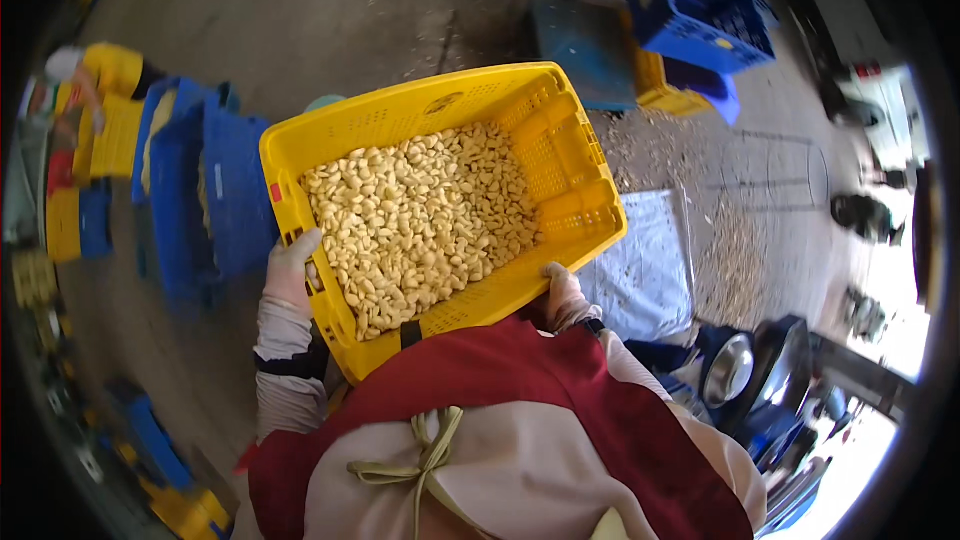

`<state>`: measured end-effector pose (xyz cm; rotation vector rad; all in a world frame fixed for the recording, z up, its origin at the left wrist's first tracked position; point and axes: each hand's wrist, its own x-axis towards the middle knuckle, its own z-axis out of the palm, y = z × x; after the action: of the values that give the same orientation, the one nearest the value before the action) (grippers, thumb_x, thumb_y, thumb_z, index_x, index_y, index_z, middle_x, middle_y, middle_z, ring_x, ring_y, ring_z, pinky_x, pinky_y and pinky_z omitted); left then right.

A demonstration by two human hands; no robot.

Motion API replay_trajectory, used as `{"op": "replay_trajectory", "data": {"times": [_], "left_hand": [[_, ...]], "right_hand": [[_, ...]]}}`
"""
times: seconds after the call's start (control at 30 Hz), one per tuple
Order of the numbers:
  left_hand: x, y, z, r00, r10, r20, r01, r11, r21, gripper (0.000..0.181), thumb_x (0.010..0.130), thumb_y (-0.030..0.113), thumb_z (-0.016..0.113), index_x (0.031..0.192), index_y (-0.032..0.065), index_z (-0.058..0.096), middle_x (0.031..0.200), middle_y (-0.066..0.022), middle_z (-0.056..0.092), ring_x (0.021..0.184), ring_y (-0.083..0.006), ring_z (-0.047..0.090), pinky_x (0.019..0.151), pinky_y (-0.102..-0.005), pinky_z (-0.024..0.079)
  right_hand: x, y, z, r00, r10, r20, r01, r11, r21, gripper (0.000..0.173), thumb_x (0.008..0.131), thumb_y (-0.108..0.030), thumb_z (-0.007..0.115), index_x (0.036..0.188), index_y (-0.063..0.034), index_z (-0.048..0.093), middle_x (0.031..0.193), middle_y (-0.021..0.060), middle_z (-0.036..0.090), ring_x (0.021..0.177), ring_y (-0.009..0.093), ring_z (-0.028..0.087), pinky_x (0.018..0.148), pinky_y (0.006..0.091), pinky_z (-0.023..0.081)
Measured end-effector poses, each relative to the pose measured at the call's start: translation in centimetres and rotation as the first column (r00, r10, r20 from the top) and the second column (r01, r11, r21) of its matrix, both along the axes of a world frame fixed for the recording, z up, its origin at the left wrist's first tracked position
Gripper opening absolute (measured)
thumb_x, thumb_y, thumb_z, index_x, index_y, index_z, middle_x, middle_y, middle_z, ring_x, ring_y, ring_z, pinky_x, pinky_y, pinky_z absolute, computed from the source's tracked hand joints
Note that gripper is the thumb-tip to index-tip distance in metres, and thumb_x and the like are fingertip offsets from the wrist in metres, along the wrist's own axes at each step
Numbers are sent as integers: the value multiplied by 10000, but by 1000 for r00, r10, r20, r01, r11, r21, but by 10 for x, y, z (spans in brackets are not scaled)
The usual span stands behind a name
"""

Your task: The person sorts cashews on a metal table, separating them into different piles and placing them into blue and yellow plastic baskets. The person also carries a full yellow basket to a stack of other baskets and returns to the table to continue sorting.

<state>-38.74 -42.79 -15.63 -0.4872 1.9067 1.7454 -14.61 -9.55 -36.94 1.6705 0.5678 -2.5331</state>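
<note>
I hold a yellow perforated plastic crate (574, 202) up against my front, tilted so that its inside faces me. Pale cream nut kernels or beans (420, 225) cover its bottom in a thick layer; their exact kind I cannot tell. My left hand (291, 270) grips the crate's left end, its thumb over the rim beside the handle slots. At the near long side, towards the right corner, my right hand (562, 292) clasps the rim with its thumb on top. The crate hides most of the fingers of both hands.
Blue plastic tubs (232, 187) with pale contents stand at left, near a bending person in yellow (112, 71). Ahead right is a platform scale (585, 52) beside blue crates (697, 15). A pale sheet (645, 262) and scattered debris (731, 262) lie on the floor; a parked motorbike (727, 367) is at right.
</note>
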Motion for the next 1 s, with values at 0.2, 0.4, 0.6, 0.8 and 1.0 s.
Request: {"op": "replay_trajectory", "data": {"times": [0.2, 0.4, 0.6, 0.8, 1.0], "left_hand": [[-7, 3, 1, 977, 210, 16, -211, 978, 10, 138, 897, 192, 677, 989, 93, 646, 695, 32, 587, 463, -56, 472, 418, -215, 386], [-19, -3, -15, 956, 293, 17, -293, 956, -19, 128, 899, 208, 676, 971, 104, 658, 661, 39, 570, 471, -55, 472, 431, -220, 390], [-24, -2, -9, 927, 374, 7, -374, 927, -21, 162, 900, 217, 676, 1014, 104, 661, 711, 48, 586, 501, -46, 479, 448, -216, 397], [-29, -23, -29, 908, 413, 71, -415, 909, 20, 209, 896, 226, 683, 1056, 92, 664, 753, 44, 606, 535, -45, 489, 469, -211, 400], [-33, -21, -34, 876, 463, 134, -468, 884, 8, 231, 890, 202, 682, 1078, 69, 662, 772, 21, 629, 547, -62, 512, 488, -228, 413]], "right_hand": [[-87, 31, 38, 987, 139, 84, -145, 987, 67, 382, 837, -93, 555, 1194, 42, 534, 1118, 213, 628, 977, 384, 642, 836, 504, 566], [-144, 44, 51, 944, 294, 153, -315, 939, 137, 370, 855, -116, 581, 1188, 39, 543, 1067, 199, 645, 918, 369, 670, 786, 502, 603], [-175, 45, 50, 922, 350, 166, -372, 919, 129, 362, 867, -128, 578, 1179, 53, 546, 1075, 204, 643, 937, 362, 662, 825, 478, 590], [-191, 46, 37, 913, 386, 130, -399, 913, 90, 343, 887, -118, 553, 1173, 69, 538, 1089, 211, 635, 985, 378, 643, 884, 500, 560], [-204, 74, -6, 801, 578, 159, -599, 778, 188, 401, 885, -154, 527, 1225, 57, 504, 1175, 229, 603, 1068, 400, 596, 972, 510, 505]]}}
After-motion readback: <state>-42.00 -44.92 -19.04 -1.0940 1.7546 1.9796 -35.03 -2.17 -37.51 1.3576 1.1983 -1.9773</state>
